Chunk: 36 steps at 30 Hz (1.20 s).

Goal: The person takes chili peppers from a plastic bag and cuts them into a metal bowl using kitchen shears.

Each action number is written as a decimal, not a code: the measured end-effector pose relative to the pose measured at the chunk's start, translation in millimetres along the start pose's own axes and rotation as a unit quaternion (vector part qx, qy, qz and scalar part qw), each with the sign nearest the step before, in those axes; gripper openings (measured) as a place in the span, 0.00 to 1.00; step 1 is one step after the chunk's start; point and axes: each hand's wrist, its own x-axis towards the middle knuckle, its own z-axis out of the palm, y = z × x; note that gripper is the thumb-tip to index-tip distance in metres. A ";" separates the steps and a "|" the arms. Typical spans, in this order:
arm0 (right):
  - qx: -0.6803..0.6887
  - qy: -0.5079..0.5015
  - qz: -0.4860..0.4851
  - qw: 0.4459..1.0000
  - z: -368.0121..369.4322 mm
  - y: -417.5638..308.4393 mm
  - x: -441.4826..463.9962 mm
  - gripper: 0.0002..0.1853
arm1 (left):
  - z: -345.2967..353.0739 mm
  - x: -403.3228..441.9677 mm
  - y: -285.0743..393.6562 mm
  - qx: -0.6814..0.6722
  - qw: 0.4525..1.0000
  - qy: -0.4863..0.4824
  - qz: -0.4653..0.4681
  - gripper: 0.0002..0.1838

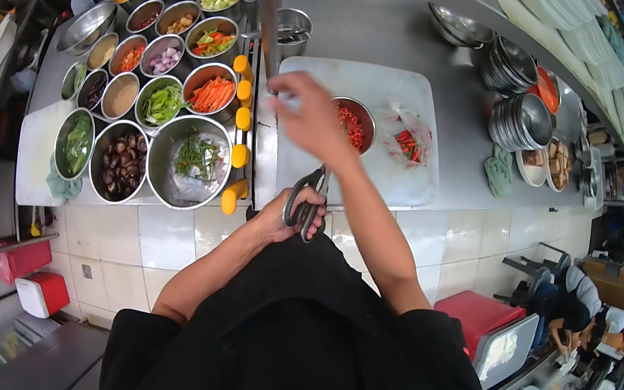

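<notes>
My left hand is closed around a pair of dark-handled scissors in front of my apron, near the front edge of the counter. Over the left part of a white cutting board, my right hand is raised and blurred by motion. Something pale shows by its fingertips, too smeared to make out. Just beyond that wrist stands a metal bowl of cut red chillies, partly covered by the hand. To its right, a clear plastic bag with whole red chillies lies on the board.
Several metal containers fill the left counter, among them carrot sticks, mushrooms and green herbs. Yellow-handled items line the counter's edge. Stacked metal bowls and a green cloth sit right. Other people work at far right.
</notes>
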 end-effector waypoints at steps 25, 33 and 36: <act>-0.408 -0.105 0.173 0.890 -132.0 159.2 -64.7 0.11 | -3.6 -3.1 -0.7 -0.012 1.000 0.004 0.002 0.11; -0.446 -0.198 0.146 0.860 -138.2 152.8 -61.0 0.09 | -2.0 -1.9 -1.4 -0.011 1.000 0.008 0.003 0.11; -0.432 -0.181 0.128 0.874 -140.3 150.1 -63.3 0.07 | -0.8 -2.9 -0.8 -0.016 1.000 0.011 0.005 0.11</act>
